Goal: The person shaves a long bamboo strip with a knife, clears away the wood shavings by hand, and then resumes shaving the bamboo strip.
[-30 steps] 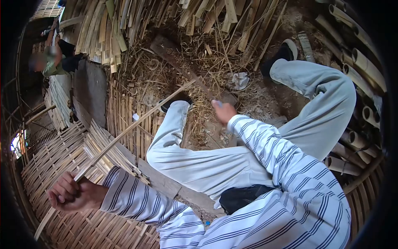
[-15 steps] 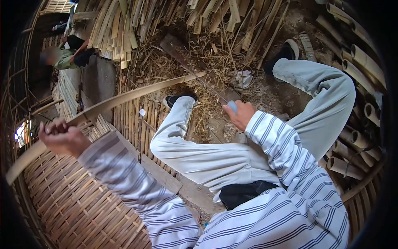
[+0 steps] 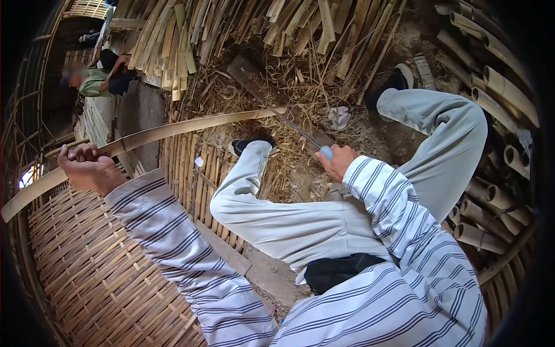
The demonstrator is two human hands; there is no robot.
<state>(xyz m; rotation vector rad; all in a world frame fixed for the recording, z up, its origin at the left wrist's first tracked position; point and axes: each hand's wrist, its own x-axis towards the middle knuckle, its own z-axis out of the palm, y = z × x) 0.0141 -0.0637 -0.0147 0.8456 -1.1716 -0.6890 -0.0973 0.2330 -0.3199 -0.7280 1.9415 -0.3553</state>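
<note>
My left hand (image 3: 91, 169) is closed around a long, pale bamboo strip (image 3: 191, 124), near its left end. The strip bows gently upward across the view, and its far end meets a knife's blade (image 3: 299, 130) low over the litter of shavings. Between my legs, my right hand (image 3: 340, 162) grips the knife by its light blue handle (image 3: 326, 152). The thin blade points away from me, toward a dark flat board (image 3: 247, 74) on the ground.
Split bamboo strips (image 3: 167, 52) are heaped at the top. Cut bamboo tubes (image 3: 483, 237) lie stacked along the right. A woven bamboo panel (image 3: 110, 260) stands at lower left. Another person (image 3: 95, 82) sits at upper left. Crumpled white scrap (image 3: 338, 117) lies among shavings.
My left hand has shifted slightly up in the view, and the strip's near end has risen with it. My right hand stays nearly in place on the knife.
</note>
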